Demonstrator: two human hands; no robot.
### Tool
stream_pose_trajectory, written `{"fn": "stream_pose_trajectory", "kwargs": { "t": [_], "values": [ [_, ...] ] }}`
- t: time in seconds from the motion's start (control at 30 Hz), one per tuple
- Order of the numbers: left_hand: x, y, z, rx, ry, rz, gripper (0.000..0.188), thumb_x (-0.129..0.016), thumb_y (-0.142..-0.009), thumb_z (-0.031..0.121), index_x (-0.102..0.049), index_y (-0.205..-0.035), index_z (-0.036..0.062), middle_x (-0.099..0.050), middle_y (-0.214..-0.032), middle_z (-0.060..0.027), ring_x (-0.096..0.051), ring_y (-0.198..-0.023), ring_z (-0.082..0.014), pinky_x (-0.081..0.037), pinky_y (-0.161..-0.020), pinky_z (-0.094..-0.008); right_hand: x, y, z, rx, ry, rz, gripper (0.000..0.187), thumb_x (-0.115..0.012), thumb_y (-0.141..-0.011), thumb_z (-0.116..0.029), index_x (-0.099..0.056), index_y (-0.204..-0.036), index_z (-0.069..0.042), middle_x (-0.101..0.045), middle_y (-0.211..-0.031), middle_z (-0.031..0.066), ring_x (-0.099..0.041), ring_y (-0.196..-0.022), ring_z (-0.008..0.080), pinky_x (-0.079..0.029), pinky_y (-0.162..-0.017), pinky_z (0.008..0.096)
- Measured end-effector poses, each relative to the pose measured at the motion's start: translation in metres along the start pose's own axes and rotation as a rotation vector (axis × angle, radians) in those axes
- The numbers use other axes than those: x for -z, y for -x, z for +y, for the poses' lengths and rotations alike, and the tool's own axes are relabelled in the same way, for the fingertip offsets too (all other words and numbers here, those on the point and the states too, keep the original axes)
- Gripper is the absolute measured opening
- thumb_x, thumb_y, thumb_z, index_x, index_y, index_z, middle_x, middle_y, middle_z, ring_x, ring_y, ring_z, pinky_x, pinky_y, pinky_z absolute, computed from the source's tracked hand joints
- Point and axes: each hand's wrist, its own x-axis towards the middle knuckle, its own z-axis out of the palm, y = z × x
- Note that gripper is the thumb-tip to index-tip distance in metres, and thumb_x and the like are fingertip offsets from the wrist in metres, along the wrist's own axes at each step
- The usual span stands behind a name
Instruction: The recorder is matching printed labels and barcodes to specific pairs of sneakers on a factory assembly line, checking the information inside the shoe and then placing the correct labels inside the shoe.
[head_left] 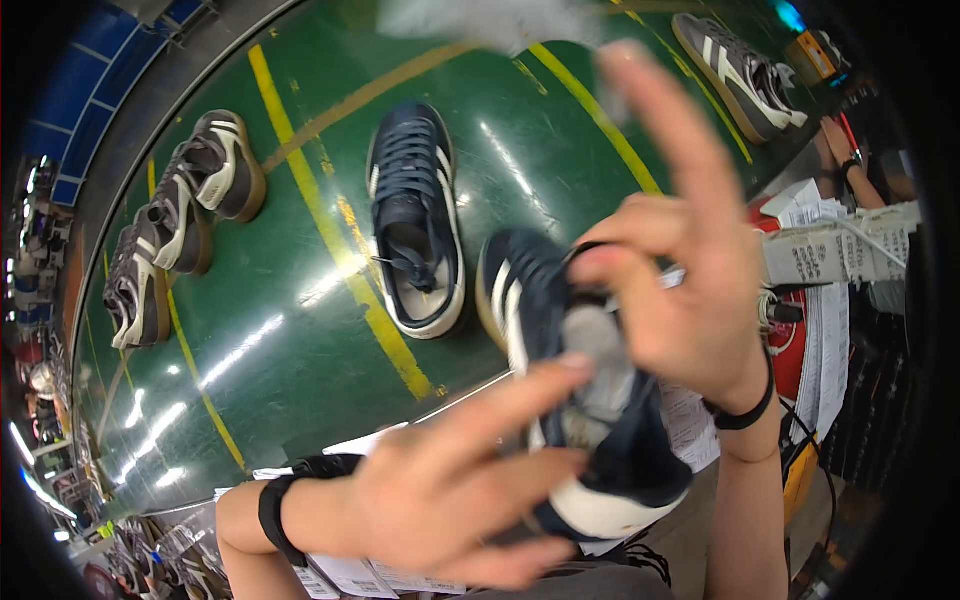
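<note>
A navy sneaker (510, 290) with white stripes lies tilted at the table's near edge, its toe over the green top and its white heel toward me. Blurred by motion, my left hand (440, 490) spreads its fingers over the near side of this shoe, the index tip at the grey lining of the opening. My right hand (690, 270) is above the lacing, index finger stretched out, thumb and other fingers curled together. A dark strand runs to the thumb; what the fingers pinch is hidden. The matching navy sneaker (412, 210) sits upright to the left, laces loose.
Several grey-brown sneakers (180, 220) stand at the left, and another sneaker (735, 75) at the far right. Blurred whitish paper (490, 22) is at the top. Printed sheets (820, 350) lie at the right beside a red object (787, 350). Another person's hand (838, 140) shows there.
</note>
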Motion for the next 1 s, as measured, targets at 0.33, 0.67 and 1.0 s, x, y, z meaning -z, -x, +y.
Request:
{"fn": "stream_pose_trajectory", "kwargs": {
  "t": [0.33, 0.67, 1.0],
  "values": [
    [0.017, 0.008, -0.074, 0.229, -0.516, -0.252, 0.042, -0.083, -0.065, 0.037, -0.059, -0.067, 0.0025, -0.064, -0.079, -0.0104, -0.063, -0.063, -0.0315, -0.051, -0.056, -0.0397, -0.062, -0.017, 0.032, 0.203, 0.192, -0.115, 0.092, -0.072, -0.075, -0.001, -0.023, -0.152, 0.002, -0.056, -0.133, 0.0244, -0.056, -0.122, 0.035, -0.045, -0.101, 0.0408],
    [0.032, 0.0, 0.05, 0.334, -0.165, -0.366, 0.037, -0.083, -0.064, 0.033, -0.057, -0.061, 0.0072, -0.069, -0.077, -0.0054, -0.058, -0.044, -0.0184, -0.046, -0.039, -0.0265, -0.044, 0.004, -0.008, -0.22, -0.124, -0.327, 0.074, -0.06, -0.076, 0.013, -0.033, -0.145, 0.004, -0.072, -0.079, 0.0118, -0.066, -0.066, 0.011, -0.05, -0.066, 0.0213],
    [0.026, -0.004, 0.041, 0.164, -0.245, -0.249, 0.03, -0.082, -0.067, 0.026, -0.059, -0.072, 0.0057, -0.067, -0.085, -0.0079, -0.061, -0.054, -0.0207, -0.047, -0.046, -0.0304, -0.033, -0.013, -0.009, -0.396, -0.256, -0.341, 0.089, -0.073, -0.083, -0.007, -0.021, -0.154, -0.003, -0.067, -0.115, 0.0136, -0.068, -0.089, 0.0134, -0.051, -0.079, 0.025]
  ]
}}
